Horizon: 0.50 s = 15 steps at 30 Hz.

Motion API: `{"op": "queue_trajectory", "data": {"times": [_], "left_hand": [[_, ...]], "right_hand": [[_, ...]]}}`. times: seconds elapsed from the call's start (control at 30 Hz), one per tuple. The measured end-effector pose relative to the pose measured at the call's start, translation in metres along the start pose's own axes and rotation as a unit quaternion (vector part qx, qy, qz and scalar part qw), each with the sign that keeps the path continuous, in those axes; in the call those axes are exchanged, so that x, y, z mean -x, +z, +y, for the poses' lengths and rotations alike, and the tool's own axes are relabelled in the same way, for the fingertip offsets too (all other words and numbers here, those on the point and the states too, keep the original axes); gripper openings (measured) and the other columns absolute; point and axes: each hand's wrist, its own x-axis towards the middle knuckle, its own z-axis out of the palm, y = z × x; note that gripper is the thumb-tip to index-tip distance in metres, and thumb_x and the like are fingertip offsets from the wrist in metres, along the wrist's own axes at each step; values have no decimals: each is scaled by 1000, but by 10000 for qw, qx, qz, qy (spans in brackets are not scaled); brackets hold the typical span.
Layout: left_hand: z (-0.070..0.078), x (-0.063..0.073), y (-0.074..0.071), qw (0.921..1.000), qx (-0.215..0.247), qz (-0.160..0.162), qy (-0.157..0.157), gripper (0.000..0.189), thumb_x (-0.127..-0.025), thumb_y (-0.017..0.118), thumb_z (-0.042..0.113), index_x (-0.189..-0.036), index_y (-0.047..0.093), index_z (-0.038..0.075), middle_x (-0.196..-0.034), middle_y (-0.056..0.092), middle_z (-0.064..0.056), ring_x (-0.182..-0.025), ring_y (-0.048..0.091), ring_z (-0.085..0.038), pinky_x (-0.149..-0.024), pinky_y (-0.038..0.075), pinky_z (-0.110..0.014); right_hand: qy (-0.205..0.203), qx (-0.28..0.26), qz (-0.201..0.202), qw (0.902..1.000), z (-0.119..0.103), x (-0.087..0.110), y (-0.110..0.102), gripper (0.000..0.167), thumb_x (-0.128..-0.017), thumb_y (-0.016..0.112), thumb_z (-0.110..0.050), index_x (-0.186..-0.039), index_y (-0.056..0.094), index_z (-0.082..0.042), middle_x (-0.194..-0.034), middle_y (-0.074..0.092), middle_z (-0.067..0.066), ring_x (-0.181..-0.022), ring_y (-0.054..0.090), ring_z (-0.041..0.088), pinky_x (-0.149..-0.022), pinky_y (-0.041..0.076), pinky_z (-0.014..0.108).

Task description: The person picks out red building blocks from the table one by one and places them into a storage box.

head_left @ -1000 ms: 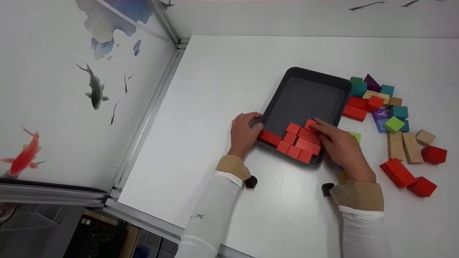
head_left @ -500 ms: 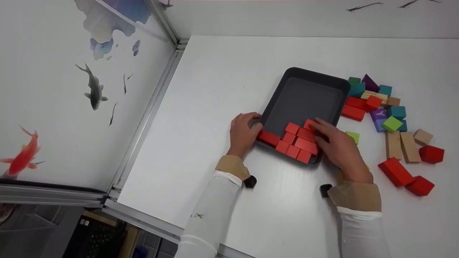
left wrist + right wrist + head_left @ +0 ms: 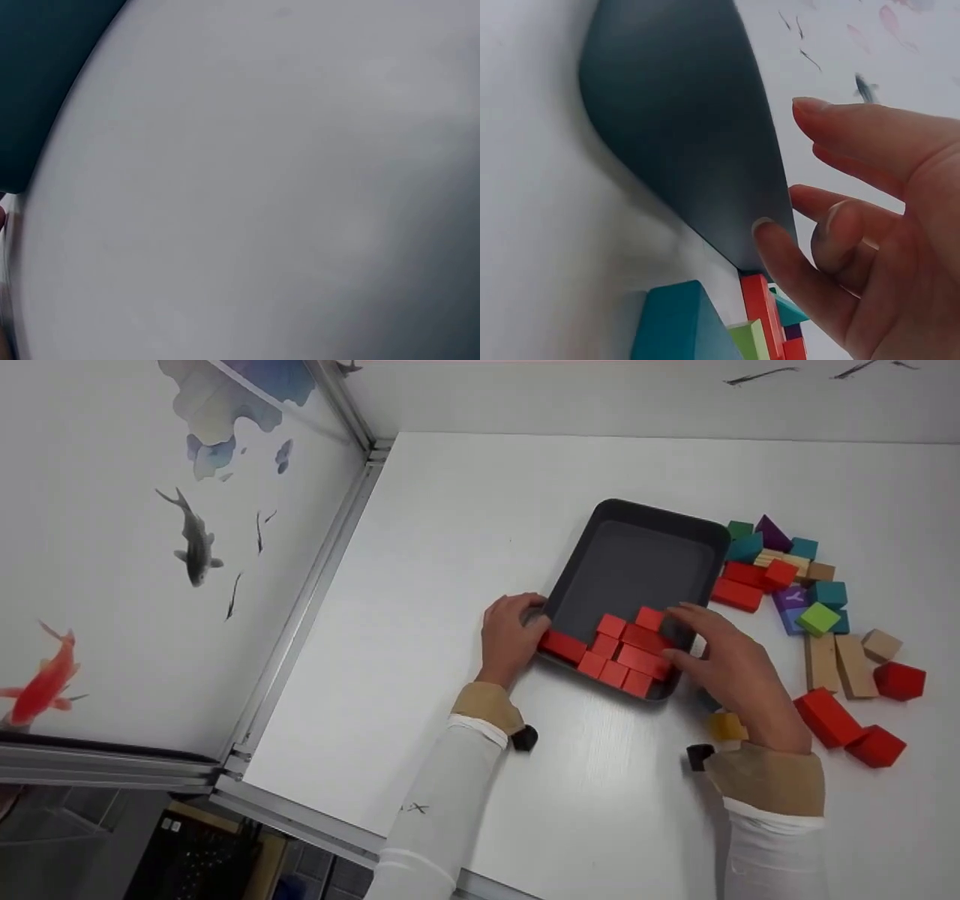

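Left hand (image 3: pixel 510 637): thumb and bent fingers holding the left rim of the tray; same pose, same spot as half a second ago.
Right hand (image 3: pixel 731 667): above the tray's right rim, fingers relaxed, thumb and index parted, nothing held. Half a second ago its fingertips lay on the corner block; now drawn back rightward off it.
Tray (image 3: pixel 630 559): dark, between the two hands, its long side slanting away from the left grip; bare floor beyond the fingertips of both; position unchanged.
Red blocks (image 3: pixel 614 674): packed in the tray's near end, from just beside the left grip across to the right thumb; layout looks the same.
Corner block (image 3: pixel 649 619): red, at the far edge of the pack, just left of the right index fingertip; partly covered earlier, uncovered now.
Thumb contact: right thumb tip close to the pack's right edge; touching or not, cannot tell.
Yellow block (image 3: pixel 724 727): on the table, just beside the right wrist; shows more than before.
Teal block (image 3: pixel 671 322): below the right fingers in that hand's wrist view, apart from them.
Lime block (image 3: pixel 748 339): same view, just beside the teal one.
Mixed pile (image 3: pixel 817 619): right of the tray, beyond the right knuckles; undisturbed.
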Motion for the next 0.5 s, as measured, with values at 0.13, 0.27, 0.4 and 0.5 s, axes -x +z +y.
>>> {"op": "queue_trajectory", "data": {"times": [0.13, 0.27, 0.4, 0.5], "left_hand": [[0, 1, 2, 9998, 35, -7, -183, 24, -76, 55, 27, -99, 64, 25, -100, 59, 15, -101, 46, -2, -98, 22, -20], [2, -1, 2, 9995, 63, 17, -313, 24, -77, 54, 27, -99, 63, 26, -98, 59, 15, -98, 46, -3, -92, 30, -23], [2, -3, 1, 9996, 52, 66, -279, 23, -76, 55, 26, -98, 63, 25, -96, 59, 13, -94, 47, -4, -87, 34, -25], [1, -2, 3, 9995, 1, 65, -314, 23, -76, 56, 26, -98, 64, 25, -96, 59, 13, -93, 47, -4, -86, 34, -25]], "right_hand": [[178, 8, 104, 9998, 3, 6, -3, 64, -82, 57, -42, -139, 30, -28, -139, 31, 10, -93, 45, 27, -73, 46, 43], [319, -29, 337, 9989, 3, 9, -6, 62, -83, 56, -41, -139, 31, -28, -135, 35, 9, -90, 45, 24, -68, 46, 39], [268, 14, 540, 9982, 3, 9, -4, 59, -84, 56, -39, -137, 34, -25, -132, 38, 7, -90, 45, 23, -69, 45, 37], [260, 42, 566, 9981, 4, 10, -1, 58, -84, 55, -39, -137, 35, -25, -133, 38, 8, -90, 45, 23, -70, 45, 37]]}}
